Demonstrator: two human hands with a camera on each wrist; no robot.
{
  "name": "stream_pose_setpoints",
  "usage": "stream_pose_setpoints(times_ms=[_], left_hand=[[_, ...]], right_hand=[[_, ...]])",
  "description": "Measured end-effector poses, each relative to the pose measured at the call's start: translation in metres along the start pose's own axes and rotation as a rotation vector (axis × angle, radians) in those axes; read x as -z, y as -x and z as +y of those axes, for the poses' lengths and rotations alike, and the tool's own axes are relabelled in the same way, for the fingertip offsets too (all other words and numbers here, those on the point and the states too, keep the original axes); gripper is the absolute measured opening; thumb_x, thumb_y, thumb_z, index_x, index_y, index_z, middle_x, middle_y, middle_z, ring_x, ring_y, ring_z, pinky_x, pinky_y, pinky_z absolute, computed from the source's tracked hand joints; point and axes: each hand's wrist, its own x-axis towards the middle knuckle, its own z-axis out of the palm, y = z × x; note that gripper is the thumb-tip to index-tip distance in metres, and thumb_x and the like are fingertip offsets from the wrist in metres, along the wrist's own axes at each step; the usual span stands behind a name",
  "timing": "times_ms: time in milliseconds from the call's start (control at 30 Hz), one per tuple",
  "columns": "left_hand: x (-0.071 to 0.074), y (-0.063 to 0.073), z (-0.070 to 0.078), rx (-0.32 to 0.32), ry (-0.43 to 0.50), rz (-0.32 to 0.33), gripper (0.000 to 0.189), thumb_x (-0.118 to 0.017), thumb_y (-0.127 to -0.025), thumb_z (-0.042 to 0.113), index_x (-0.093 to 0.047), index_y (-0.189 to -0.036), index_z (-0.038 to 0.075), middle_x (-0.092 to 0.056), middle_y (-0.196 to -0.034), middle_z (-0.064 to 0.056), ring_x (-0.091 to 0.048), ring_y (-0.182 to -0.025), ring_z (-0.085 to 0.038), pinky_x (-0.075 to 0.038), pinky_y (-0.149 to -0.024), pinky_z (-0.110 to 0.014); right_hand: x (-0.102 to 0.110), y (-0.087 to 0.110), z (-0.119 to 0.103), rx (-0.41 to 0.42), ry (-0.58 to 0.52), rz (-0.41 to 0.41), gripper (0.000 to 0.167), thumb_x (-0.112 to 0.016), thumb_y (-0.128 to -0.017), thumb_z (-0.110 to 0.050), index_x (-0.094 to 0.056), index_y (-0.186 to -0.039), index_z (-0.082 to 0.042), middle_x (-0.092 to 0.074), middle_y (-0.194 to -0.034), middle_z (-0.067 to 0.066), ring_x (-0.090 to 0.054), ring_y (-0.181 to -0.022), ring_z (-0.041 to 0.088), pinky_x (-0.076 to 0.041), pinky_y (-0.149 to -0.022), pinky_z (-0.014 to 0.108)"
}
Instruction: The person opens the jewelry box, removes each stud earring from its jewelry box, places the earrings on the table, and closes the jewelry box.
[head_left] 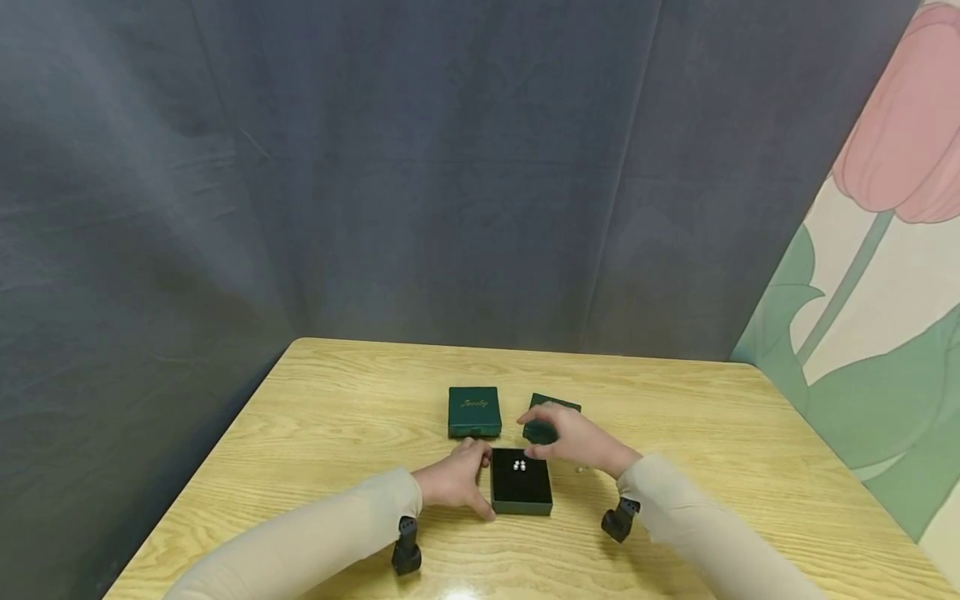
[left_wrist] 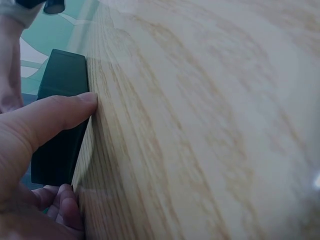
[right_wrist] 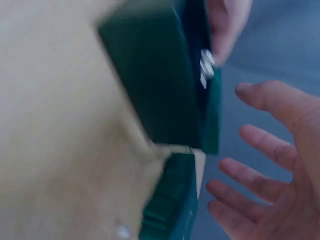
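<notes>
An open dark green jewelry box (head_left: 522,507) with a black inside faces me on the table. Small white, shiny pieces, perhaps earrings (head_left: 520,466), sit in its upper middle. My left hand (head_left: 456,477) holds the box's left side. In the left wrist view its thumb (left_wrist: 70,107) touches the green box (left_wrist: 64,75), with curled fingers at the other end. Over the box's far right corner hovers my right hand (head_left: 567,435). Its fingers (right_wrist: 255,180) are spread and loosely bent, with nothing visible between them, apart from the box (right_wrist: 150,75) in the right wrist view.
A green box (head_left: 475,410) with gold lettering stands behind the open one. Another green piece (head_left: 557,402), a box or lid, is partly hidden by my right hand. Tiny shiny bits (head_left: 580,469) lie on the wooden table (head_left: 360,392) under the right wrist. Dark curtain hangs behind.
</notes>
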Motion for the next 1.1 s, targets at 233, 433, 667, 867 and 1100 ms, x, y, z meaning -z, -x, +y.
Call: stream_pose_setpoints(times_ms=[233,433,667,867,1100], left_hand=[[0.001,0.000,0.001,0.003,-0.009,0.002,0.072,-0.089,-0.067,0.027,-0.046,-0.122,0.008,-0.042,-0.107,-0.002,-0.041,-0.096,-0.014,-0.043,-0.086,-0.031],[-0.001,0.000,0.000,0.003,-0.013,0.008,0.071,-0.090,-0.066,0.026,-0.047,-0.120,0.008,-0.042,-0.106,-0.002,-0.041,-0.096,-0.015,-0.043,-0.086,-0.031],[-0.001,-0.001,-0.002,-0.004,-0.015,0.013,0.070,-0.090,-0.066,0.026,-0.047,-0.119,0.008,-0.041,-0.105,-0.002,-0.041,-0.094,-0.015,-0.043,-0.084,-0.030],[-0.001,-0.001,-0.003,0.000,-0.010,0.006,0.073,-0.090,-0.066,0.027,-0.046,-0.122,0.008,-0.042,-0.106,-0.001,-0.041,-0.096,-0.014,-0.043,-0.086,-0.030],[0.000,-0.001,-0.003,0.010,-0.001,-0.001,0.074,-0.089,-0.067,0.027,-0.046,-0.123,0.009,-0.042,-0.107,-0.001,-0.042,-0.097,-0.014,-0.043,-0.086,-0.030]], right_hand=[[-0.016,0.012,-0.006,0.000,0.077,-0.021,0.045,-0.077,-0.082,-0.033,-0.064,-0.120,-0.013,-0.061,-0.120,0.005,-0.058,-0.113,0.030,-0.049,-0.092,0.047],[-0.022,0.017,-0.009,-0.009,0.085,0.002,0.032,-0.077,-0.083,-0.028,-0.066,-0.110,-0.015,-0.063,-0.116,0.004,-0.060,-0.106,0.026,-0.051,-0.084,0.042],[-0.026,0.018,-0.011,-0.008,0.077,0.025,0.024,-0.078,-0.082,-0.023,-0.067,-0.101,-0.012,-0.066,-0.109,0.005,-0.062,-0.100,0.023,-0.052,-0.082,0.041],[-0.028,0.016,-0.015,-0.013,0.106,0.048,0.014,-0.078,-0.082,-0.020,-0.068,-0.089,-0.013,-0.065,-0.095,-0.002,-0.061,-0.089,0.014,-0.052,-0.074,0.032],[-0.027,0.012,-0.018,-0.054,0.086,0.022,0.012,-0.077,-0.082,-0.017,-0.067,-0.086,-0.014,-0.064,-0.095,0.001,-0.052,-0.071,0.007,-0.045,-0.060,0.024]])
